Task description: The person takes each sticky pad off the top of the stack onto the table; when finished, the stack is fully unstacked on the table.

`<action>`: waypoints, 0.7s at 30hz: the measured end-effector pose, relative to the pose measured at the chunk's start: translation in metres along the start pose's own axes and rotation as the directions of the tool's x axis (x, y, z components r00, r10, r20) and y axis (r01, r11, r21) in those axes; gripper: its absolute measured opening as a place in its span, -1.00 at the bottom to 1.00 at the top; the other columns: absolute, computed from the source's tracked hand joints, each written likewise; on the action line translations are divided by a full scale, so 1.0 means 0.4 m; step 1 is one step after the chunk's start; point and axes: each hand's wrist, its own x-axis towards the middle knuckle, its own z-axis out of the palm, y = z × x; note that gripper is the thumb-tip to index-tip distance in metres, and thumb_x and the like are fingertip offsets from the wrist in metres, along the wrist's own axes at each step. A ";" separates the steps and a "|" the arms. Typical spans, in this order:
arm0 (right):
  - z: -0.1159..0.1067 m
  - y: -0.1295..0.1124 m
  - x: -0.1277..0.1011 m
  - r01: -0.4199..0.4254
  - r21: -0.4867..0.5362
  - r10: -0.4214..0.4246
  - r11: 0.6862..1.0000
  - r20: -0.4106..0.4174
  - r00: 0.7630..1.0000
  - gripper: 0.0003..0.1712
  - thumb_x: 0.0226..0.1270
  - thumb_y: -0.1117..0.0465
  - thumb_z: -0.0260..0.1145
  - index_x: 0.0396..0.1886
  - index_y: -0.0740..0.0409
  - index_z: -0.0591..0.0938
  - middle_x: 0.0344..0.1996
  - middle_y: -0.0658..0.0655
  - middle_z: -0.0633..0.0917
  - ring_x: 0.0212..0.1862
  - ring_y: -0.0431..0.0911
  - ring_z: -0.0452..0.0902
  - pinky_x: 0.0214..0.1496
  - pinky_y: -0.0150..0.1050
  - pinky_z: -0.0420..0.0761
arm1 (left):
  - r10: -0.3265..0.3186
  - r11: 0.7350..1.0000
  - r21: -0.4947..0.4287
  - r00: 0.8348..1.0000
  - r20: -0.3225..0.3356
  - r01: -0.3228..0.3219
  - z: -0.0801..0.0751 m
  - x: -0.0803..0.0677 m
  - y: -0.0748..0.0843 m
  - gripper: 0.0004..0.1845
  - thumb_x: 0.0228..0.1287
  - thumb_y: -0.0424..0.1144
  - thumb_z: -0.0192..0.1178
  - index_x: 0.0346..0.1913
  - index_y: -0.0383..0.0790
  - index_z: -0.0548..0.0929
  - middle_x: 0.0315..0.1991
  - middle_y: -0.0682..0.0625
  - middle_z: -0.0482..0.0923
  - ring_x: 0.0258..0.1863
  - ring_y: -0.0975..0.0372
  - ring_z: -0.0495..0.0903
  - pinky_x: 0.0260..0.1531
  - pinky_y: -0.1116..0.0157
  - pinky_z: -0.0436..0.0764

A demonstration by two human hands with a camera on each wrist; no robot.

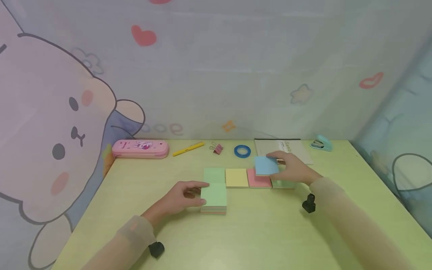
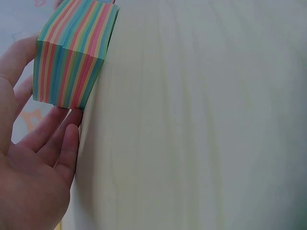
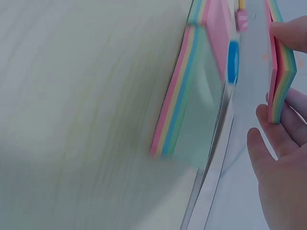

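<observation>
I see the left hand (image 1: 182,197) holding a tall green-topped stack (image 1: 214,195), and the right hand (image 1: 293,168) pinching a blue-topped pad (image 1: 266,165) over the pink pad (image 1: 260,182). They're all toward the back edge of the table (image 1: 249,236).

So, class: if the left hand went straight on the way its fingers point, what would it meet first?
The green-topped stack of notes: the left hand is touching it now. Past that, the line might run to the yellow pad or over bare tabletop; which is hard to judge.

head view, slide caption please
Right hand holds a blue-topped square paper pad; left hand touches a thick green-topped paper stack.
</observation>
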 end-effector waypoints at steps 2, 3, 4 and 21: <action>-0.030 0.028 -0.026 -0.011 -0.019 0.011 1.000 -0.010 1.000 -0.09 0.16 0.19 0.65 0.48 0.24 0.46 0.47 0.29 0.44 0.47 0.23 0.33 0.51 0.23 0.38 | 0.000 1.000 0.000 1.000 -0.002 0.000 -0.001 0.000 -0.002 -0.45 0.32 -0.18 0.49 0.36 -0.06 0.67 0.31 -0.04 0.62 0.16 0.07 0.60 0.27 0.01 0.58; -0.045 0.040 -0.039 -0.017 -0.025 0.017 1.000 -0.014 1.000 -0.09 0.17 0.20 0.64 0.48 0.26 0.45 0.47 0.32 0.43 0.47 0.25 0.32 0.51 0.24 0.37 | 0.002 1.000 0.000 1.000 -0.002 -0.002 -0.002 -0.001 -0.002 -0.45 0.33 -0.17 0.49 0.36 -0.06 0.66 0.31 -0.05 0.62 0.16 0.07 0.60 0.27 0.01 0.58; -0.059 0.054 -0.052 -0.022 -0.030 0.022 0.999 -0.020 1.000 -0.09 0.17 0.21 0.62 0.48 0.28 0.44 0.47 0.34 0.42 0.47 0.27 0.31 0.50 0.26 0.36 | 0.001 1.000 -0.003 1.000 -0.002 -0.001 -0.002 0.000 -0.002 -0.45 0.32 -0.17 0.49 0.36 -0.06 0.66 0.31 -0.05 0.62 0.16 0.06 0.60 0.27 0.01 0.58; -0.156 0.201 -0.195 -0.100 -0.020 0.100 0.995 -0.010 0.995 -0.12 0.08 0.38 0.50 0.45 0.41 0.44 0.46 0.50 0.35 0.47 0.37 0.23 0.47 0.44 0.24 | 0.016 1.000 -0.006 1.000 -0.007 -0.016 0.003 -0.006 0.004 -0.45 0.31 -0.21 0.50 0.36 -0.07 0.66 0.31 -0.06 0.62 0.15 0.06 0.60 0.25 0.00 0.59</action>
